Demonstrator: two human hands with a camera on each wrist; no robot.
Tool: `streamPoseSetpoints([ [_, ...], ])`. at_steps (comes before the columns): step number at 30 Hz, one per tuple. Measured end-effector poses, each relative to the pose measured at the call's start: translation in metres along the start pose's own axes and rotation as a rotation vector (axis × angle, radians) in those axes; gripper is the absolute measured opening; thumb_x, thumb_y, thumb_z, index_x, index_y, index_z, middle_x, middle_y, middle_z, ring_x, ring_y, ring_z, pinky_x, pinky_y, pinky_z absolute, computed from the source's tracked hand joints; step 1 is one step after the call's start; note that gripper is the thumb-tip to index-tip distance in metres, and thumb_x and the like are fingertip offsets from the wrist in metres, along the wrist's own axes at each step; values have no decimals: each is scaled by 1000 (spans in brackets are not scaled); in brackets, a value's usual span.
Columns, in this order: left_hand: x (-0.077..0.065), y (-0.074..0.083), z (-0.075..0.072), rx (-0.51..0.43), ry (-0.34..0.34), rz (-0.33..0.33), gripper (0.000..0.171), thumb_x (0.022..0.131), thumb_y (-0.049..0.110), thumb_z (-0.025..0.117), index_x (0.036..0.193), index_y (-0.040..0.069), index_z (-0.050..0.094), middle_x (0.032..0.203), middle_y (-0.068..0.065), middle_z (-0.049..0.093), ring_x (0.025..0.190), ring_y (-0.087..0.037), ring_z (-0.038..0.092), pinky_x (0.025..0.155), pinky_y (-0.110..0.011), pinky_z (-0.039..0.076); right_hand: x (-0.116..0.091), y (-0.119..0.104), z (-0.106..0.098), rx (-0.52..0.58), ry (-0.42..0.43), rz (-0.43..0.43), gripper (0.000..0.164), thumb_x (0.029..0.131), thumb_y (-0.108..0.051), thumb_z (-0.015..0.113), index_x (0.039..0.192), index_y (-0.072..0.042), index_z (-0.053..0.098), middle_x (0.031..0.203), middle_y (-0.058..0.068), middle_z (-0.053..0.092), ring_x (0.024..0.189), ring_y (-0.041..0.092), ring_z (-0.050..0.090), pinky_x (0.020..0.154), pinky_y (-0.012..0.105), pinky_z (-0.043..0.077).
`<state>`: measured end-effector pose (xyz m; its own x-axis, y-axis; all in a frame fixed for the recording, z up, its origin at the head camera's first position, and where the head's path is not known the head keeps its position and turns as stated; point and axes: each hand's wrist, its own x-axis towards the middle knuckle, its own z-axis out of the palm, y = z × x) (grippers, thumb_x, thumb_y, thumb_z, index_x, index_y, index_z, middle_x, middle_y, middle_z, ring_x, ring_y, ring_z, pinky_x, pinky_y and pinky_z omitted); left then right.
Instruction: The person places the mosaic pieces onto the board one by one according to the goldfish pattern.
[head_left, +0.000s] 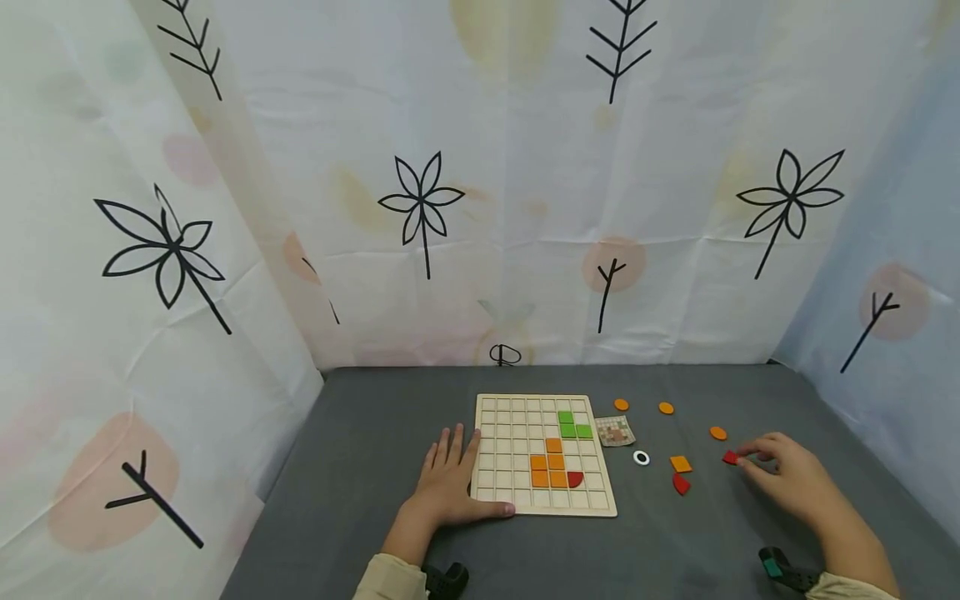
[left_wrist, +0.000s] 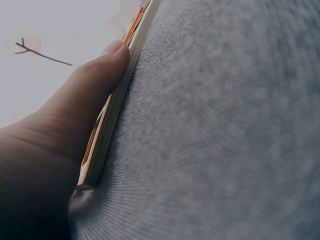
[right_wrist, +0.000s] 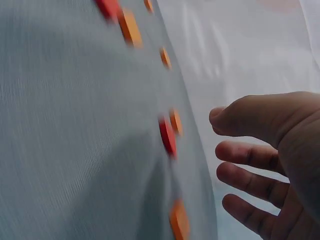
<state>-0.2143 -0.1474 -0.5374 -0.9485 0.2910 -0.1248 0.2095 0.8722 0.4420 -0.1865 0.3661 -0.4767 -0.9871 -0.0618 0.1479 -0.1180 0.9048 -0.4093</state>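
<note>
My left hand (head_left: 448, 492) rests with spread fingers along the left side of a light wooden grid board (head_left: 510, 408). Its thumb (left_wrist: 112, 60) lies on the board's near edge. On the board sit green squares (head_left: 567, 425), orange squares (head_left: 557, 467) and a red rounded piece (head_left: 575, 479). At the right, my right hand (head_left: 787, 475) reaches toward a red piece (head_left: 731, 457). In the right wrist view, that red piece (right_wrist: 167, 137) lies on the table, apart from the thumb (right_wrist: 240, 117) and fingers, which hold nothing.
Between the board and my right hand lie a small patterned card (head_left: 617, 432), a white ring (head_left: 641, 457), an orange square (head_left: 680, 463) and a red quarter-round piece (head_left: 681, 484). Orange discs (head_left: 666, 407) are spread farther back. A patterned cloth (head_left: 510, 292) hangs behind the grey table (head_left: 390, 417).
</note>
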Motion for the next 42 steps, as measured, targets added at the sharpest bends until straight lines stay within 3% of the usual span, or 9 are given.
streamPoseSetpoints([
  [7, -1, 1, -1, -3, -1, 1, 140, 70, 98, 65, 174, 22, 10, 180, -14, -1, 167, -40, -3, 134, -63, 5, -19, 45, -18, -50, -70, 128, 29, 100, -20, 74, 113, 6, 75, 117, 37, 61, 102, 56, 63, 74, 61, 56],
  [13, 1, 0, -1, -10, -7, 0, 138, 71, 95, 68, 174, 22, 11, 180, -13, -1, 167, -39, -4, 134, -62, 3, -24, 58, -14, -54, -141, 165, 28, 95, -19, 78, 108, 5, 76, 111, 36, 64, 95, 47, 65, 75, 60, 55],
  [21, -1, 2, -3, -3, -5, -1, 140, 70, 96, 67, 174, 22, 10, 180, -14, 0, 167, -40, -3, 134, -63, 5, -24, 59, -9, -51, -152, 193, 24, 92, -14, 80, 105, 6, 76, 101, 26, 68, 88, 33, 63, 74, 56, 53],
  [30, 1, 1, -2, -5, -1, 9, 139, 71, 95, 68, 174, 21, 10, 180, -15, 0, 167, -41, -3, 134, -63, 4, -23, 51, -7, -49, -77, 193, 20, 89, -17, 82, 95, 2, 77, 96, 21, 72, 87, 37, 67, 75, 58, 55],
  [35, 1, 1, -2, -14, -1, 12, 139, 70, 95, 68, 174, 21, 11, 180, -15, 0, 167, -41, -3, 134, -63, 3, -21, 50, -5, -39, -76, 183, 17, 90, -16, 83, 94, 0, 78, 95, 20, 74, 88, 38, 70, 77, 60, 56],
  [42, 1, 0, -1, -14, -2, 11, 140, 70, 95, 69, 174, 21, 11, 180, -15, 0, 167, -41, -3, 133, -64, 3, -19, 46, 0, -40, -52, 166, 13, 90, -13, 82, 90, -1, 78, 88, 11, 73, 78, 24, 67, 73, 56, 57],
])
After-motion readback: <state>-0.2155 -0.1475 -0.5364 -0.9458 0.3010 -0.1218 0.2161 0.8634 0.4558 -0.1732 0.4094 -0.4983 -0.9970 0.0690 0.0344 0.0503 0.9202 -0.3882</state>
